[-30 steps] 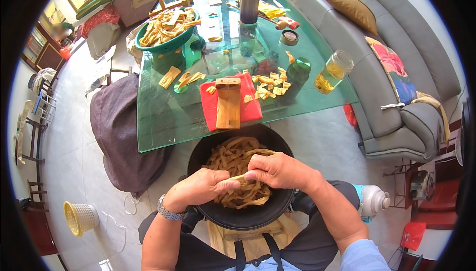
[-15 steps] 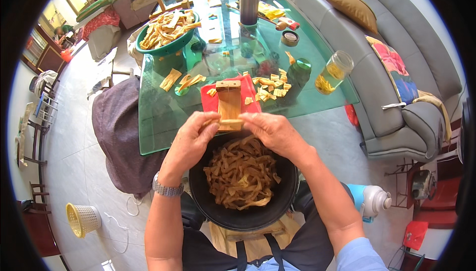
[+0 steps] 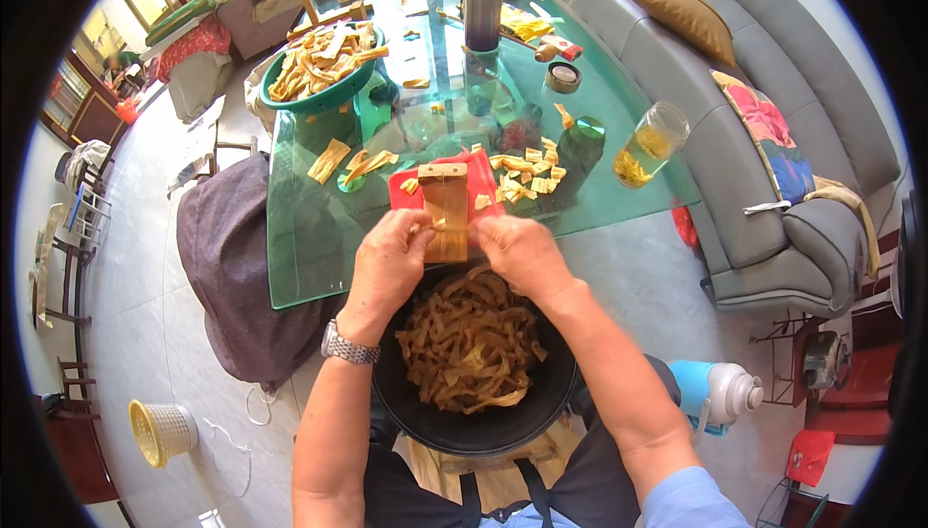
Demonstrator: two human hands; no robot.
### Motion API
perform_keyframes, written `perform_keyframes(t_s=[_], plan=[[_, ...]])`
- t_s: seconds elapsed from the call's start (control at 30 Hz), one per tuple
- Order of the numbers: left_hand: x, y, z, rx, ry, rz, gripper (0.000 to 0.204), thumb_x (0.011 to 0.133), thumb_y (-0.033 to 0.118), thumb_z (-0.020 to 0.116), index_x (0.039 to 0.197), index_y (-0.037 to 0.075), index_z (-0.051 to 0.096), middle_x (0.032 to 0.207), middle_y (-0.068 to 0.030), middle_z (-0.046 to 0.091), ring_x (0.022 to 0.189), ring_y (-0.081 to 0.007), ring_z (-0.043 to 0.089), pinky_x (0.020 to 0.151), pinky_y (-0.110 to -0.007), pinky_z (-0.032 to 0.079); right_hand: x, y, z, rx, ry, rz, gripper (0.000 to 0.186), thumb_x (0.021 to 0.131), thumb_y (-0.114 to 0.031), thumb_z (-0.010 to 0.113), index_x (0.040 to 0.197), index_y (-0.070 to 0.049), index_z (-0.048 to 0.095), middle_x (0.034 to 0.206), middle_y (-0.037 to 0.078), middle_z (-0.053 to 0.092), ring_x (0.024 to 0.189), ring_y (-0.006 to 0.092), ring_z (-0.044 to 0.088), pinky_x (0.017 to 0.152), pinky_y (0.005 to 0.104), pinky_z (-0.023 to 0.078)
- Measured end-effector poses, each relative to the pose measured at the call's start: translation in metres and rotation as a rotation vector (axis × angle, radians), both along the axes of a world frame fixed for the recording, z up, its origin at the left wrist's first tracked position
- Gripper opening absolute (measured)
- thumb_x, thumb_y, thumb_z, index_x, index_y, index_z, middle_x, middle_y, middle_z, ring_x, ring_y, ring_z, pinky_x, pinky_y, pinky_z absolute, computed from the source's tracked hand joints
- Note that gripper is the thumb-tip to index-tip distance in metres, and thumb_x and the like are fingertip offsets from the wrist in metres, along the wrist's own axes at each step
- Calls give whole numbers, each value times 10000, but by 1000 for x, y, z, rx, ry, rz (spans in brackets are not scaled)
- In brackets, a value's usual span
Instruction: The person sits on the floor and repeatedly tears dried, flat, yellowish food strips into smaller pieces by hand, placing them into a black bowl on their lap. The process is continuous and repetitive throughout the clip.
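A small wooden board (image 3: 445, 197) with a thick crosspiece at its far end reaches over the table's near edge. Across its near half lies a short light-brown piece (image 3: 450, 225), smeared by motion. My left hand (image 3: 389, 262) pinches its left end, a watch on that wrist. The right hand (image 3: 522, 252) has its fingers closed at the other end; its fingertips are partly hidden. A red cloth (image 3: 402, 195) lies beneath the board. Below my hands, a black basin (image 3: 411, 428) between my legs holds a heap of brown strips (image 3: 469, 339).
The glass table (image 3: 309, 214) carries pale cut pieces (image 3: 527, 172), a green basin of long strips (image 3: 338, 101), a steel flask (image 3: 481, 6) and a glass jar (image 3: 650, 146). A grey sofa (image 3: 628, 54) stands right, a blue-and-white flask (image 3: 713, 393) near my right leg.
Both hands have shifted a little away from me along the board, carrying the light-brown piece from its near end toward the crosspiece. My left forearm has swung slightly right.
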State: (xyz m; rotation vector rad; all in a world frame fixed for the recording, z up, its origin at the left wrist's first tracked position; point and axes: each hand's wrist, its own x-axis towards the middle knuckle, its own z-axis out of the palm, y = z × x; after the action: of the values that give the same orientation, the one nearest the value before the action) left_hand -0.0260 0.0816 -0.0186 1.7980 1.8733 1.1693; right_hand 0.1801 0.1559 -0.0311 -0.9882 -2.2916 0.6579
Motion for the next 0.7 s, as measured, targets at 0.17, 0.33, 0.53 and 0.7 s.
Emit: perform_keyframes(t_s=[0.17,0.33,0.53,0.7], plan=[[-9,-12,5,-219,-207,92,183,985,152,714,1097,27,640,980,-104,705,861,-216,723,783,-338,568,4,-7,-5,-100,9,-40,178,1002,-216,639,989,-41,666,915,202,709,840,400,687,736,503,547],[3,-26,30,-331,-1033,-76,343,1061,242,637,1311,32,530,1018,-101,699,852,-177,720,820,-310,589,-5,-13,23,-751,357,-81,205,1048,-241,646,1018,-38,640,763,77,665,641,167,651,588,337,526],[24,-43,30,-464,-1049,-339,291,1104,243,552,1275,13,602,1042,-76,702,919,-161,702,877,-303,573,-6,-31,39,-983,516,150,179,1068,-205,628,1043,-28,641,736,-8,625,588,54,559,521,227,453],[29,-44,28,-416,-1142,-302,303,1104,279,551,1211,6,626,1016,-74,712,918,-174,710,880,-313,573,2,-33,45,-978,496,96,215,1041,-242,682,1000,-32,664,762,-37,644,686,28,568,602,218,465]])
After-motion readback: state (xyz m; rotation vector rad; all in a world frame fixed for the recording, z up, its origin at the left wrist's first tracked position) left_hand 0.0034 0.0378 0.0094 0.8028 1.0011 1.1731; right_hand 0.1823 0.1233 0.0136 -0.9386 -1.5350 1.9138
